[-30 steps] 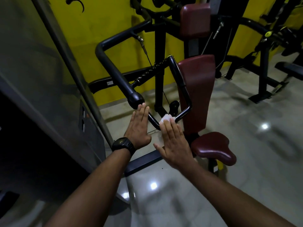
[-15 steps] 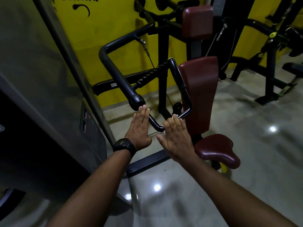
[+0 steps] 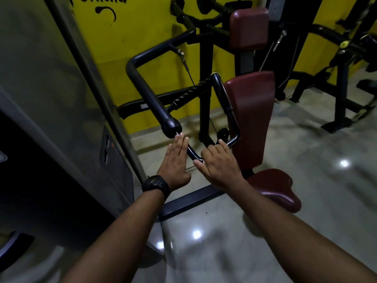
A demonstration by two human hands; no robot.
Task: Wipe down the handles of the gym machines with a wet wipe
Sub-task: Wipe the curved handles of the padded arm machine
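A thin black looped handle (image 3: 224, 101) hangs in front of the maroon back pad (image 3: 252, 119) of a gym machine. My right hand (image 3: 219, 166) curls over the handle's lowest bend, fingers wrapped around the bar. The wet wipe is hidden under that hand. My left hand (image 3: 175, 166), with a black watch on the wrist, is held flat with straight fingers just left of the bar. Its fingertips reach the rounded end of the thick black arm (image 3: 152, 99). It holds nothing.
A grey machine housing (image 3: 61, 99) stands close on the left. A maroon seat (image 3: 273, 188) sits below the back pad, with a black floor beam (image 3: 189, 201) under my wrists. More black machines (image 3: 342, 82) stand at the right against the yellow wall. The floor is glossy tile.
My right hand has slid left and down along the handle's bottom bar and curled over it. The white wipe, visible a second ago, is covered. The left hand has barely moved.
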